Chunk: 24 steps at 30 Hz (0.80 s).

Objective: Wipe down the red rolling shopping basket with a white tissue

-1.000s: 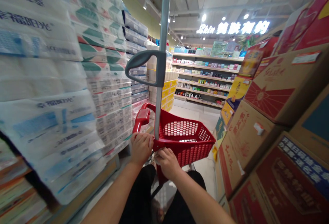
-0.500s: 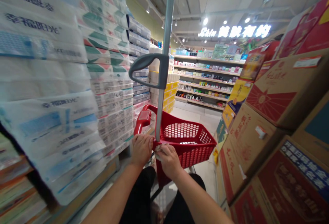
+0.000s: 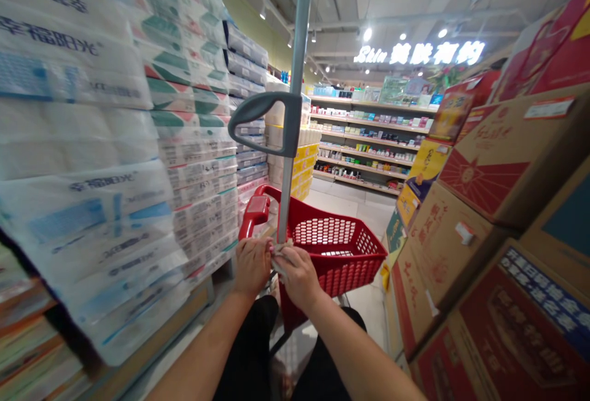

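Note:
My left hand (image 3: 251, 267) and my right hand (image 3: 298, 276) meet at the near rim of a red plastic shopping basket (image 3: 336, 261) on a trolley. Between their fingers is a small, pale, crumpled piece of material (image 3: 279, 260); I cannot tell what it is. Both hands seem to pinch it, and the fingers partly hide it. A metal trolley pole (image 3: 290, 195) rises just beyond them, carrying a grey loop handle (image 3: 260, 115). The basket's red grip (image 3: 255, 215) lies just beyond my left hand.
Tall stacks of wrapped tissue packs (image 3: 87, 143) stand close on the left, and printed cardboard cartons (image 3: 500, 164) crowd the right. Store shelves of small boxed goods (image 3: 364, 143) stand ahead beyond a tiled aisle floor (image 3: 350, 204), under a lit sign (image 3: 419, 54).
My hands have risen slightly along the basket rim and drawn closer together. The pale material now shows more between my fingers. The view has shifted little.

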{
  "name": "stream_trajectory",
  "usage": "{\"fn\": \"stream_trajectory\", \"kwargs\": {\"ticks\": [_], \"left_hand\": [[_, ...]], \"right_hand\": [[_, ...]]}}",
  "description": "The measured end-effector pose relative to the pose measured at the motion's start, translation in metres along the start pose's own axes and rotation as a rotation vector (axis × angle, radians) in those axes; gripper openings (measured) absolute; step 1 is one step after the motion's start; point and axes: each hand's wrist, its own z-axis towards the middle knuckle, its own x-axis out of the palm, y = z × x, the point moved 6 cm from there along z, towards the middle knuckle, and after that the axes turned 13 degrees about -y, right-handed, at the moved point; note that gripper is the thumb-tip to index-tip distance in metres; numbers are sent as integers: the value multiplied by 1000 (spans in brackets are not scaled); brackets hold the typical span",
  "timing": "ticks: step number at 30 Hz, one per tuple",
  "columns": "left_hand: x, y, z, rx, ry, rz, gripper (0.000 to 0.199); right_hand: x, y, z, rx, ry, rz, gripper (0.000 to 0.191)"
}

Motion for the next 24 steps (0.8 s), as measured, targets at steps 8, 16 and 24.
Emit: {"fn": "stream_trajectory", "kwargs": {"ticks": [8,16,24], "left_hand": [[3,1,-1,-22,30,-10,25],[0,-2,1,-8,33,12,24],[1,-2,1,-29,39,9,24]], "right_hand": [[7,0,-5,-22,61,-22,27],[12,-3,-21,-29,100,-33,22],[11,-1,-33,-40,131,-68,21]]}}
